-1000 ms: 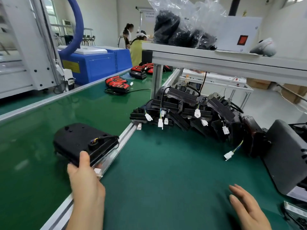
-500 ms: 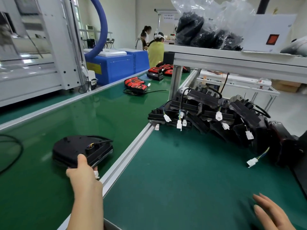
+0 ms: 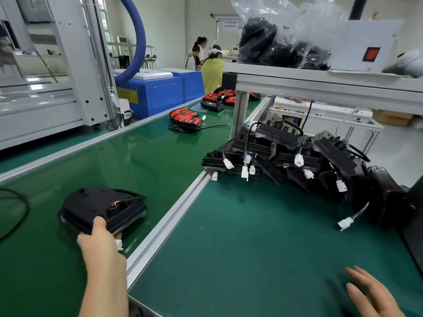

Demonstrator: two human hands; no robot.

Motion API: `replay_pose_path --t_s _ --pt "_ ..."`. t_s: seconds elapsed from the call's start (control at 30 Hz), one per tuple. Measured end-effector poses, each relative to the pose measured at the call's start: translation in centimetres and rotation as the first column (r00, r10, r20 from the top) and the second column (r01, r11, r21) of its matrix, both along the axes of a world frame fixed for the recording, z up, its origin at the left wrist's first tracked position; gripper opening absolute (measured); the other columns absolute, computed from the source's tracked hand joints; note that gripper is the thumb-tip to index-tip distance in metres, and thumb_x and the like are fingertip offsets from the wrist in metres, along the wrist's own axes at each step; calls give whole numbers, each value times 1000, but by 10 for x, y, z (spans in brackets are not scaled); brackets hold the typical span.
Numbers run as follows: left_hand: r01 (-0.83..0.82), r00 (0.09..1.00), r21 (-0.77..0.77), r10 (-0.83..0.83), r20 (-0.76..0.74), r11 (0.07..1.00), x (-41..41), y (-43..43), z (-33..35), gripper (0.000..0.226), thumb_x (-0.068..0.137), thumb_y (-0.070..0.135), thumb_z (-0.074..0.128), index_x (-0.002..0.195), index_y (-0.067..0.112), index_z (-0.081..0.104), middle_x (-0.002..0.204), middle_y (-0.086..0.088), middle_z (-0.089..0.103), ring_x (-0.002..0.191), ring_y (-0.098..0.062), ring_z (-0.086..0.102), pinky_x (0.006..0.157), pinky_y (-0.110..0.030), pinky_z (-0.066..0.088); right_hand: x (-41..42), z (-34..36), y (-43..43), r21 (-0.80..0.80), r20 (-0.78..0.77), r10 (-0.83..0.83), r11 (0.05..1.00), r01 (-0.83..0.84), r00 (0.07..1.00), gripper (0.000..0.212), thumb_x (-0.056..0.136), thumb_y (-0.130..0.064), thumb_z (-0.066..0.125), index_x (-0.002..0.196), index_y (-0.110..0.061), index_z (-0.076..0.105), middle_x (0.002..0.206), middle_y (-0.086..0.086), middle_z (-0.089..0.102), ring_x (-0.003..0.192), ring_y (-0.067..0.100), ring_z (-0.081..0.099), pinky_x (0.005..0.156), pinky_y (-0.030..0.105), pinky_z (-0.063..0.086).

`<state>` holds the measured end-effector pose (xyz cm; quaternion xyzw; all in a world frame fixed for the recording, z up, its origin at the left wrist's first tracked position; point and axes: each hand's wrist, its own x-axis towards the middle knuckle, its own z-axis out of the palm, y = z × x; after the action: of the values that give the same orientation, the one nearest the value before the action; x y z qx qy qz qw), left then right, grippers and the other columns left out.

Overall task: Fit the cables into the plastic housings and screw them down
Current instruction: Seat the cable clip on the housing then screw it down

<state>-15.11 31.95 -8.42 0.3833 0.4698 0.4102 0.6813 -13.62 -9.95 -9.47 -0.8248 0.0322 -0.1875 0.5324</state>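
Standing by the line here, and I'll place everything off the aluminium rail that splits the green belt from the counter. Way left of the rail a loose black cable loop lies on the belt, well apart from the rest. Nearer the rail but not touching it sits the black housing, flat on the belt, with its cable curled along the top and some coloured wires running into a port. The left hand has it by the near corner, thumb pressed on top and the other fingers tucked underneath, pinching the edge and mostly hidden. A little white plug pokes out right under that hand, and that's the bit I'd watch. My guess is this unit is being parked on the belt, so I'd check the plug and its lead aren't trapped under the housing or snagged on the rail before letting go. Right of the rail, at the far end of the counter, is the pile of housings with white plugs dangling, plus one stray plug lying out on the counter. The right hand is well right of the rail, fingers straight and close together, holding nothing; can't tell if it touches the counter. For the next one I'd lift a housing by the body, not the wires, since that heap looks tangled.
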Motion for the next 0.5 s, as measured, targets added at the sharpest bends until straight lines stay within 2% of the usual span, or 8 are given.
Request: replay_pose_path --t_s 0.03,0.07,0.17,0.27,0.33,0.37,0.43,0.5 --pt "9 1000 -1 -9 -6 1000 -1 1 0 54 91 37 48 138 12 39 124 -7 58 86 -26 58 81 -35 44 -1 2 1 4 -28 10 1000 -10 1000 29 79 19 60 102 2 67 97 -43 57 89 -33 41 78 -10 31" --pt "17 1000 1 -17 -15 1000 -1 1 -1 54 92 38 48 138 12 39 126 -8 57 90 -27 59 84 -36 44 -1 3 1 3 -35 9 1000 -9 999 30 79 19 60 102 1 67 96 -44 56 90 -32 41 78 -10 32" --pt "31 997 30 -29 -73 999 -2 -3 1 56 92 41 46 139 10 36 130 -11 53 109 -33 55 96 -45 42 1 -1 0 -1 4 -6 1000 6 1000 29 79 20 59 101 4 68 106 -20 61 92 -30 43 79 -7 34" --pt "6 995 44 -2 -100 999 -5 -2 3 51 93 40 44 134 10 39 130 -13 52 110 -36 53 98 -49 41 -1 -1 1 -15 25 11 1000 -11 1000 29 78 22 58 99 4 67 101 -36 57 95 -27 43 80 -6 36" --pt "2 993 21 0 -115 1000 -7 -1 3 51 92 41 44 132 10 41 134 -15 51 121 -41 50 103 -55 37 -1 0 2 -5 22 15 1000 -15 1000 29 77 24 57 100 7 67 104 -34 58 95 -27 43 80 -6 36" --pt "-2 993 12 4 -118 1000 -8 -1 3 50 92 41 44 131 10 42 133 -16 52 118 -43 51 103 -57 36 -1 1 2 -4 17 19 1000 -19 1000 29 77 24 57 100 8 67 101 -38 57 95 -27 43 80 -6 36" --pt "-17 994 23 19 -104 1000 -10 -2 1 48 91 40 44 129 10 43 115 -14 58 93 -36 54 100 -57 40 -1 3 1 -18 6 22 1000 -22 1000 30 77 24 58 99 7 67 93 -49 52 94 -28 43 80 -6 35" --pt "-33 995 44 37 -90 998 -13 -4 -1 49 90 41 44 128 10 43 101 -9 55 86 -24 46 93 -53 44 0 0 -1 -27 2 -2 1000 2 1000 29 77 23 59 99 6 67 98 -44 55 93 -29 43 80 -7 35"
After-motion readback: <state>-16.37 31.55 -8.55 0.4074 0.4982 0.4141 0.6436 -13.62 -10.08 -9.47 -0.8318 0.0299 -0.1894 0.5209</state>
